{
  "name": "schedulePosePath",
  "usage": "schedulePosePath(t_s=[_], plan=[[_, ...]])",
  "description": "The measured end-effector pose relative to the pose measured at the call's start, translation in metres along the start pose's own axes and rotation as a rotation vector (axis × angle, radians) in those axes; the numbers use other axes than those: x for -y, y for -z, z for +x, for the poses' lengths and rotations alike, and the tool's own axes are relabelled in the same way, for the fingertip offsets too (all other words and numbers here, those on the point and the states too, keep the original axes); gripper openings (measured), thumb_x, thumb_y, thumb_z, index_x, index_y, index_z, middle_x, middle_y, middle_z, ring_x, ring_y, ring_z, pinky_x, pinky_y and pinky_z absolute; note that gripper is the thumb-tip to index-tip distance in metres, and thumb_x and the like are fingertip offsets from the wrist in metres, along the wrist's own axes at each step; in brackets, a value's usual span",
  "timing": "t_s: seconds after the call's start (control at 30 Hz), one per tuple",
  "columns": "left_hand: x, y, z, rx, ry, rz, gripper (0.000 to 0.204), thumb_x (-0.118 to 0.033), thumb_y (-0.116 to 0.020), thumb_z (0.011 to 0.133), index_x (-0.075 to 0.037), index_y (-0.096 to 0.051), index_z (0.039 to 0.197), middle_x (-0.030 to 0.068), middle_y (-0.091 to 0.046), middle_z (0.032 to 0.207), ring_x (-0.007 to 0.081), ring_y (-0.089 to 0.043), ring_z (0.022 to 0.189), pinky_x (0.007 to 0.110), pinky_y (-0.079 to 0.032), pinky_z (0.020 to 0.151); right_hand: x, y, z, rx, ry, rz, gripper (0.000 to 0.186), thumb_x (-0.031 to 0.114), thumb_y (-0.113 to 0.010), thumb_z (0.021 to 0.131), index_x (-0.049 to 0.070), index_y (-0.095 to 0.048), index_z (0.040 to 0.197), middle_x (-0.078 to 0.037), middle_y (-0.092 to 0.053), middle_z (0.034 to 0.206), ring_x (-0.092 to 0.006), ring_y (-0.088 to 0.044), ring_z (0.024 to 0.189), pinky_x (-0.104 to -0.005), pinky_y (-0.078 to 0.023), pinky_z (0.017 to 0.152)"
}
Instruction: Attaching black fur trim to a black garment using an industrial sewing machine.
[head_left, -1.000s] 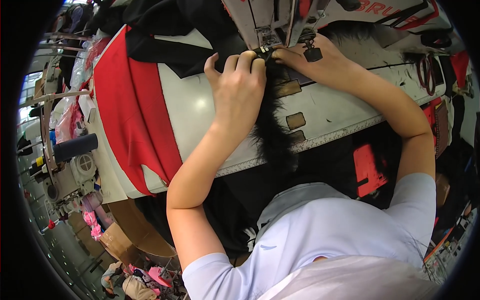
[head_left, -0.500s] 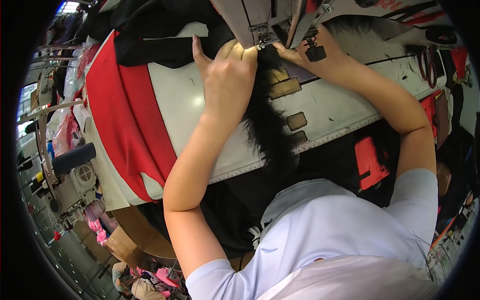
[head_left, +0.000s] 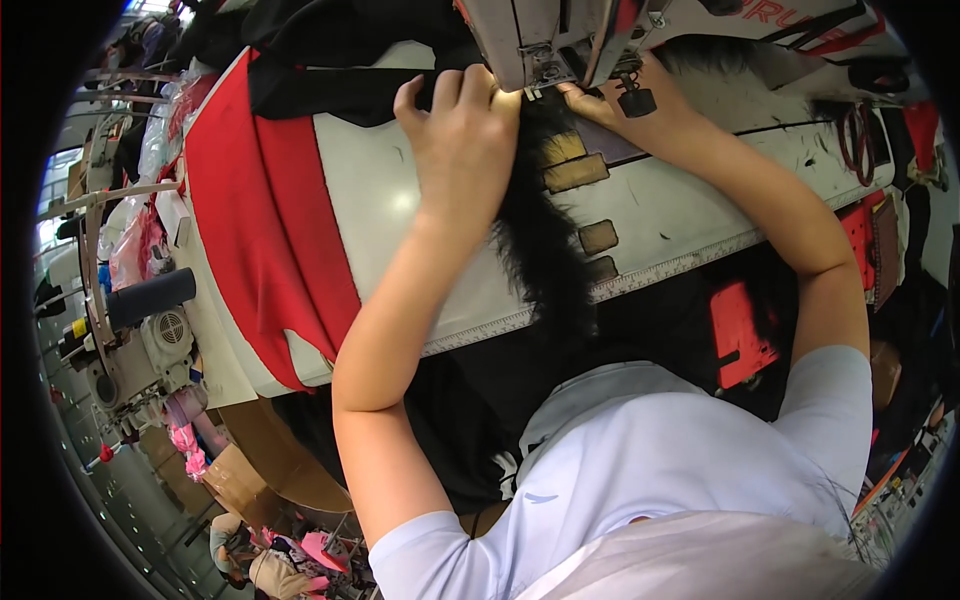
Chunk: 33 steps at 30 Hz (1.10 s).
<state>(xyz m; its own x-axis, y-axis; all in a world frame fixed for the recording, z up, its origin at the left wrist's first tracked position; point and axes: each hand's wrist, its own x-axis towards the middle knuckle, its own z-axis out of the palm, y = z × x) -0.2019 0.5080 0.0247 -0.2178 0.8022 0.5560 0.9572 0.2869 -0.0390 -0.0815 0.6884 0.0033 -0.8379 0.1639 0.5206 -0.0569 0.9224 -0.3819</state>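
A black fur strip (head_left: 545,240) runs from under the sewing machine head (head_left: 545,50) toward me and hangs over the table's front edge. Just left of the lit needle area, my left hand (head_left: 468,140) is closed with bent fingers at the strip's far end; its fingertips are mostly hidden. My right hand (head_left: 645,105) reaches in from the other side, thumb and fingers closed at the strip's right edge beside the presser foot. Part of this hand is behind the machine. Black fabric (head_left: 330,88) lies left of my left hand.
Red fabric (head_left: 265,220) drapes across the left of the white sewing table (head_left: 385,260). A measuring tape (head_left: 690,258) follows the front edge. Tan worn patches (head_left: 578,172) lie right of the fur. Further left are a dark roller (head_left: 152,293) and a cardboard box (head_left: 240,482); people sit beyond.
My left hand's fingers have drawn in and bent more, the outer one curling from its raised position. My right hand stays beside the presser foot. The whole view has shifted slightly.
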Motion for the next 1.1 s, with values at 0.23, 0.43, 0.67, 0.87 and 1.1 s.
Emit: schedulePosePath(t_s=[0.23, 0.43, 0.67, 0.87, 1.1], plan=[[0.023, 0.033, -0.002, 0.138, -0.15, 0.172, 0.015, -0.01, -0.067, 0.077, -0.016, -0.064, 0.091, -0.0043, -0.06, 0.089, 0.0142, -0.058, 0.096, 0.047, -0.028, 0.106, 0.001, 0.004, 0.004, 0.113, 0.07, -0.248, 0.039, 0.036, -0.072, 0.081, 0.0, -0.067, 0.069, -0.013, -0.059, 0.067, -0.0293, -0.058, 0.078, -0.0385, -0.048, 0.074], [0.016, 0.044, 0.002, 0.165, -0.178, 0.172, 0.015, -0.008, -0.067, 0.078, -0.015, -0.067, 0.091, -0.0033, -0.059, 0.088, 0.0167, -0.056, 0.094, 0.043, -0.031, 0.1, -0.002, 0.002, 0.005, 0.113, 0.04, -0.149, 0.037, 0.036, -0.073, 0.08, 0.0, -0.066, 0.071, -0.014, -0.059, 0.07, -0.0302, -0.058, 0.078, -0.0399, -0.048, 0.074], [-0.015, 0.038, -0.007, 0.11, -0.038, 0.106, 0.007, -0.018, -0.066, 0.081, -0.013, -0.066, 0.076, -0.0001, -0.057, 0.084, 0.0182, -0.053, 0.092, 0.039, -0.032, 0.089, -0.002, 0.001, 0.008, 0.084, 0.087, -0.096, 0.036, 0.034, -0.074, 0.078, -0.001, -0.065, 0.076, -0.016, -0.06, 0.072, -0.0312, -0.059, 0.08, -0.041, -0.048, 0.075], [-0.026, 0.031, -0.019, 0.113, -0.019, 0.334, 0.006, -0.018, -0.064, 0.08, -0.012, -0.065, 0.077, 0.0002, -0.057, 0.084, 0.0185, -0.053, 0.099, 0.04, -0.031, 0.094, 0.007, 0.023, 0.011, 0.208, -0.077, -0.031, 0.034, 0.033, -0.073, 0.078, 0.0, -0.066, 0.079, -0.016, -0.062, 0.078, -0.0324, -0.06, 0.084, -0.0406, -0.048, 0.076], [0.009, 0.022, -0.002, 0.081, -0.329, 0.164, 0.019, -0.014, -0.06, 0.08, -0.013, -0.068, 0.098, -0.0039, -0.062, 0.1, 0.0139, -0.053, 0.104, 0.037, -0.032, 0.097, -0.015, 0.043, -0.004, 0.179, 0.064, -0.298, 0.024, 0.023, -0.074, 0.079, 0.001, -0.065, 0.083, -0.01, -0.061, 0.081, -0.0299, -0.058, 0.089, -0.0373, -0.049, 0.08]])
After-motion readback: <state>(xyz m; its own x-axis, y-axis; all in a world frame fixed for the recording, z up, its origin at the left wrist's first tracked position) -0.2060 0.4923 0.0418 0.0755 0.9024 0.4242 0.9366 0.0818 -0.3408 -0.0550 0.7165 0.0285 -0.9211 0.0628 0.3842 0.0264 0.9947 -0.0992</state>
